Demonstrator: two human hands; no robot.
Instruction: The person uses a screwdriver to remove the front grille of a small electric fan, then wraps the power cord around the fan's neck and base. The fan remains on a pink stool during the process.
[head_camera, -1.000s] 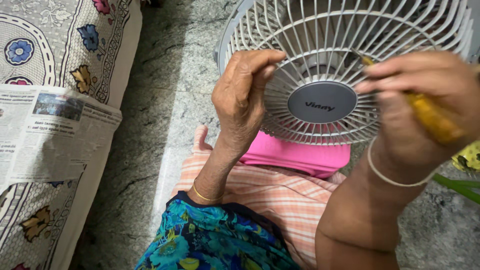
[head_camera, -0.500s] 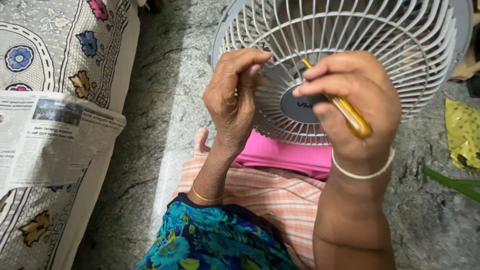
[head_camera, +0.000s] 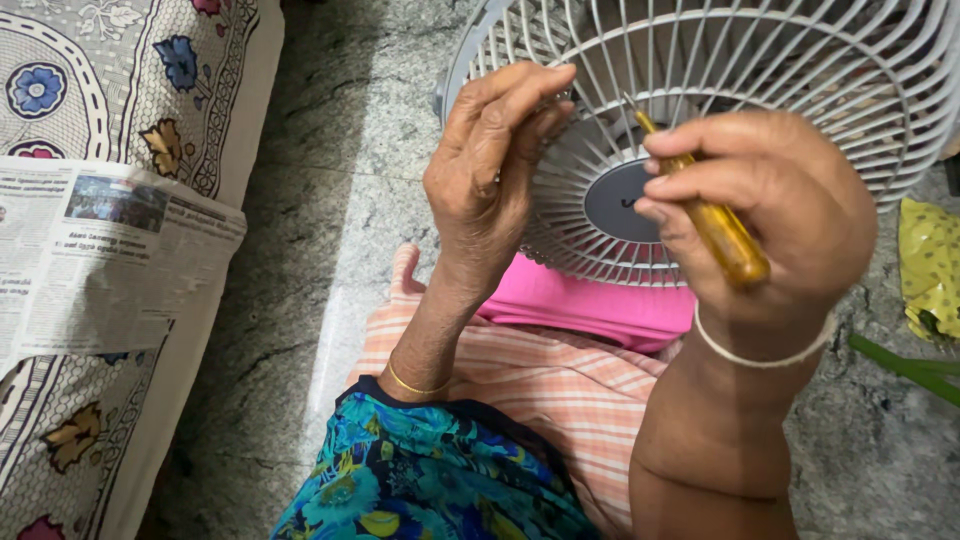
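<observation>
Fan grille (head_camera: 800, 90): white wire guard, upper right of the frame, with a grey hub at centre, resting over a pink cloth (head_camera: 590, 305).
Left hand (head_camera: 495, 160): centre, fingertips pinched narrowly together at the grille's wires; whether anything was held could not be told.
Right hand (head_camera: 770, 215): centre right, grip closed around a screwdriver (head_camera: 715, 225) with an amber handle, tip pointing into the grille.
Newspaper (head_camera: 90, 250): left edge, on a floral mattress (head_camera: 130, 90).
Stone floor (head_camera: 330, 160): beneath.

The person wears a blue-green floral sleeve (head_camera: 420, 470), a thin gold bangle (head_camera: 415, 385) on the left wrist and a pale bangle (head_camera: 765, 355) on the right.
</observation>
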